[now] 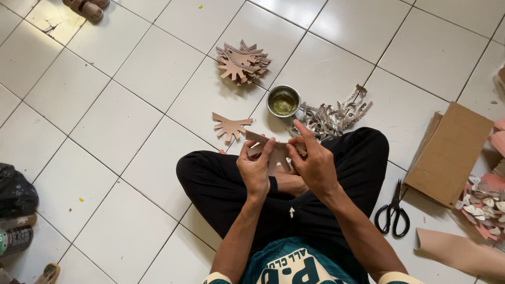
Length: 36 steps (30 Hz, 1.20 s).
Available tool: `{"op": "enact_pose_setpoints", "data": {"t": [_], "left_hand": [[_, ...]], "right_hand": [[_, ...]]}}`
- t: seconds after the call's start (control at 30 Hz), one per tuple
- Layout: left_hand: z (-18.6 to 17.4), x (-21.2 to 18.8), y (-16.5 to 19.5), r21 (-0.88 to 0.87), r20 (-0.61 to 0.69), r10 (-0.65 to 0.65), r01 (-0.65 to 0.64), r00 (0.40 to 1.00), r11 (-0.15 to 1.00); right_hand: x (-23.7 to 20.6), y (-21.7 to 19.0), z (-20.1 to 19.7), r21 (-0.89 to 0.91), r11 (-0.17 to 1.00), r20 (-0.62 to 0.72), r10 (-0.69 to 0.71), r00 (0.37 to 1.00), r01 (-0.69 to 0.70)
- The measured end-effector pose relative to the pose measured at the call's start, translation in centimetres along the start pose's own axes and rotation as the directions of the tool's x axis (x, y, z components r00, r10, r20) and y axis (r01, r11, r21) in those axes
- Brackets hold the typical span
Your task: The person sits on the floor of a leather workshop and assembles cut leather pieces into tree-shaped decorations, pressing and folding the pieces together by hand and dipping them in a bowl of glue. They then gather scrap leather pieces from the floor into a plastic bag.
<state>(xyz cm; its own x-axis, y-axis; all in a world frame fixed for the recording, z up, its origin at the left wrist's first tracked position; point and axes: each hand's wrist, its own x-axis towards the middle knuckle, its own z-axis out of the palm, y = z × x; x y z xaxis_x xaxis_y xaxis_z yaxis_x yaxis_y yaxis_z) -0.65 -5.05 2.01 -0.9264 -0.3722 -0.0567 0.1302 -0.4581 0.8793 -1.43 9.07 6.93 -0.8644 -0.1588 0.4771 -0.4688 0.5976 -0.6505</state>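
Note:
I sit cross-legged on a white tiled floor. My left hand (254, 167) and my right hand (314, 160) both grip one tan spiky cut-out piece (274, 153) above my lap, fingers pinched along its top edge. One similar cut-out (229, 126) lies flat on the floor just left of my hands. A stack of the same pieces (242, 62) rests farther ahead. A small metal bowl (283, 101) with yellowish liquid stands just beyond my hands, next to a heap of grey scalloped strips (332, 118).
Black scissors (393, 210) lie by my right knee. A brown cardboard piece (448, 152), small heart-shaped bits (483, 205) and a tan sheet (460, 252) lie at the right. A black bag (16, 192), a can and sandals (84, 7) sit along the left.

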Motion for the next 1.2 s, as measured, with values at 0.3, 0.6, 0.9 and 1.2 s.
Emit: {"op": "enact_pose_setpoints", "data": {"t": [0.3,0.6,0.9,1.2], "left_hand": [[-0.2,-0.5,0.3,-0.051,0.127,-0.109,0.117,0.986,0.992],[-0.3,-0.7,-0.1,-0.148,0.037,-0.047,0.052,0.998,0.988],[0.0,-1.0,-0.2,-0.133,0.015,-0.034,0.036,0.999,0.99],[0.1,-1.5,-0.5,-0.165,0.017,-0.019,0.021,1.0,0.986]], "right_hand": [[0.2,-0.1,-0.2,0.045,0.996,-0.027,0.078,0.997,-0.077],[-0.1,0.5,-0.7,0.317,0.924,-0.122,0.262,0.957,-0.212],[0.4,1.5,-1.4,0.367,0.885,-0.099,0.342,0.934,-0.285],[-0.1,2.2,-0.5,0.51,0.829,-0.109,0.324,0.94,-0.227]]}}
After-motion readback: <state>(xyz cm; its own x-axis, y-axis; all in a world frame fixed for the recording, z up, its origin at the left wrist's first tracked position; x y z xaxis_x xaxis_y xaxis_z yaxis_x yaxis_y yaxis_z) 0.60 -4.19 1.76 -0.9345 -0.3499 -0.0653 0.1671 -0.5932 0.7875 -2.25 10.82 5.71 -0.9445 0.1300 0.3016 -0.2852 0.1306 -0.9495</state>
